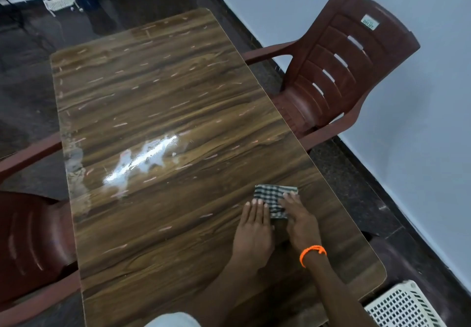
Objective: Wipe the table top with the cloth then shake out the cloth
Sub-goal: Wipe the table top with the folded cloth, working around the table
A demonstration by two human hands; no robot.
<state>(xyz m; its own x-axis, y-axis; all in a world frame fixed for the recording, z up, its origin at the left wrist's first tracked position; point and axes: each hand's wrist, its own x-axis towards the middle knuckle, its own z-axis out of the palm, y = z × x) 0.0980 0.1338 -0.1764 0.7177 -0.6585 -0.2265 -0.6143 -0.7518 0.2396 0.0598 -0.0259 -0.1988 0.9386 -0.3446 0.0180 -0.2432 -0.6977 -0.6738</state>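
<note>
On the table top (165,102), a folded checked cloth (272,196) lies flat.

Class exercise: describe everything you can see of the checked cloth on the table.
The cloth is a small woven piece, checked in dark green or black and white, folded into a flat pad. It lies on the wood-grain table top near its right edge. The left hand and right hand press flat on its near part, hiding it.
</note>
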